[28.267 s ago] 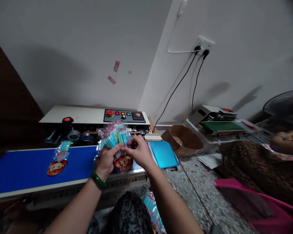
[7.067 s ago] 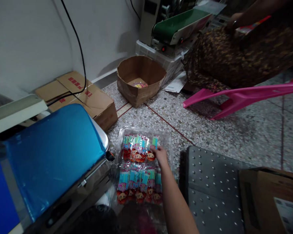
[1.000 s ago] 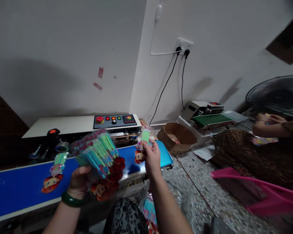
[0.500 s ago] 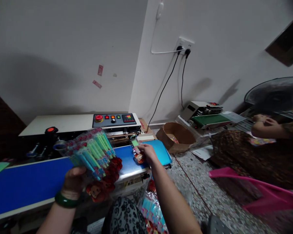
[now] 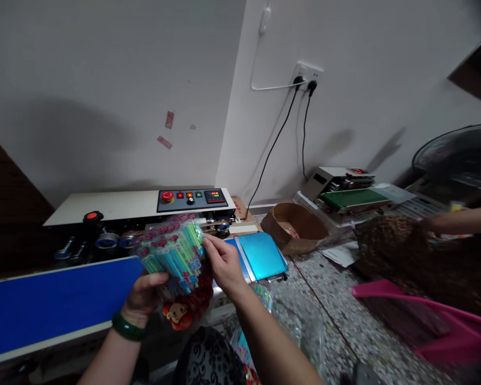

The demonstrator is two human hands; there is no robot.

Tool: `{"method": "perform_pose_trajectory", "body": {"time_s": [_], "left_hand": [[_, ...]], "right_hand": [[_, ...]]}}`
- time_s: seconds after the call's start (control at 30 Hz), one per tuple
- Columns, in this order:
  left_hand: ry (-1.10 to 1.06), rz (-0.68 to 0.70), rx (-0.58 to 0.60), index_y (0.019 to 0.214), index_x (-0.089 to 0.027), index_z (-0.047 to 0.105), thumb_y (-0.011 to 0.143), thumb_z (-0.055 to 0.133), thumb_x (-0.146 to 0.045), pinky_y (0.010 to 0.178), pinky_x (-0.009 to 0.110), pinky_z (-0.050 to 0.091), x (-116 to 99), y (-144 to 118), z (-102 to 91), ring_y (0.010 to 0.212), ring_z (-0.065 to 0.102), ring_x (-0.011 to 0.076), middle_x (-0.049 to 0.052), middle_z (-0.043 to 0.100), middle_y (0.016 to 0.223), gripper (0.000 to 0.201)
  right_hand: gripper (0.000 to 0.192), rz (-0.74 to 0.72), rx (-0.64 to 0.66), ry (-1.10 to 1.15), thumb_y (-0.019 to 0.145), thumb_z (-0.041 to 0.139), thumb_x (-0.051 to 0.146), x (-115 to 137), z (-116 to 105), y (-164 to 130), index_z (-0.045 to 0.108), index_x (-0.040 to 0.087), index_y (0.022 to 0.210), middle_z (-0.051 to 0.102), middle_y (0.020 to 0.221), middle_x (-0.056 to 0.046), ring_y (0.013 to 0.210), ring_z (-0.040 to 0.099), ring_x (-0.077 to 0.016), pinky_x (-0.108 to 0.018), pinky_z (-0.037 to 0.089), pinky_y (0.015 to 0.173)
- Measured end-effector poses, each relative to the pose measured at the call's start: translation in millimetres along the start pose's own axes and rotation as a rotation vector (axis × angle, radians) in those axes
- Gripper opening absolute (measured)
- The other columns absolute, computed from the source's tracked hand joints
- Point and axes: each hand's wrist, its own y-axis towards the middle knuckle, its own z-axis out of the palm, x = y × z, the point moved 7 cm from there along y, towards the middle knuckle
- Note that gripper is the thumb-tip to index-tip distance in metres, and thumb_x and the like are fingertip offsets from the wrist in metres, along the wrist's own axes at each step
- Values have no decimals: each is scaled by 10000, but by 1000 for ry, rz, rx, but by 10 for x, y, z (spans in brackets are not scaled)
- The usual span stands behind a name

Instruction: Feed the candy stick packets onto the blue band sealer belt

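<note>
Fanned stack of clear packets of green and blue sticks, raised above the near edge of the blue conveyor belt, probably fanned for picking off one at a time. Gripped from below by the left hand, fingers curled around the cartoon-head ends. Pinched at the top right edge by the right hand, thumb and fingertips closed on one packet. Behind, sealing machine's control panel; rightward, cardboard box on the floor.
</note>
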Motion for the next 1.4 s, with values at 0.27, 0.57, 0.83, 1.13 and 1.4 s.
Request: {"method": "perform_pose_trajectory", "body": {"time_s": [0.27, 0.57, 0.83, 1.13, 1.4], "left_hand": [[-66, -104, -18, 909, -182, 677, 559, 626, -96, 668, 350, 536, 145, 23, -58, 689, 656, 258, 20, 708, 738, 364], [-122, -121, 106, 1126, -190, 573, 572, 627, -105, 648, 336, 542, 200, 51, 77, 708, 658, 258, 49, 711, 753, 564], [-126, -157, 93, 1154, -195, 551, 576, 627, -120, 704, 380, 531, 254, 67, 83, 759, 650, 280, 46, 711, 756, 588], [-111, -97, -30, 1133, -211, 569, 554, 595, -82, 562, 318, 549, 124, 77, -128, 630, 659, 254, 36, 711, 732, 593], [-133, -4, -154, 1068, -240, 596, 559, 566, -84, 562, 292, 541, -94, -19, -218, 602, 652, 223, -46, 695, 649, 533]], "right_hand": [[183, 29, -153, 101, 763, 543, 300, -60, -137, -32, 620, 207, 901, 648, 875, -28, 824, 588, -166, -288, 458, 745], [137, 45, -150, 181, 713, 588, 251, -40, -153, -12, 496, 174, 646, 612, 927, -47, 895, 552, -166, -279, 405, 792], [219, 155, -225, 319, 682, 624, 323, -161, -199, -84, 465, 206, 776, 542, 605, 49, 558, 515, -98, -211, 413, 548], [352, 241, -365, 398, 597, 683, 288, -532, -838, -34, 545, 186, 904, 660, 775, -17, 651, 612, -156, -282, 483, 627], [192, 602, -252, 212, 520, 681, 208, -1284, -1132, -41, 536, 152, 633, 592, 553, -2, 489, 554, -124, -237, 435, 489]]}}
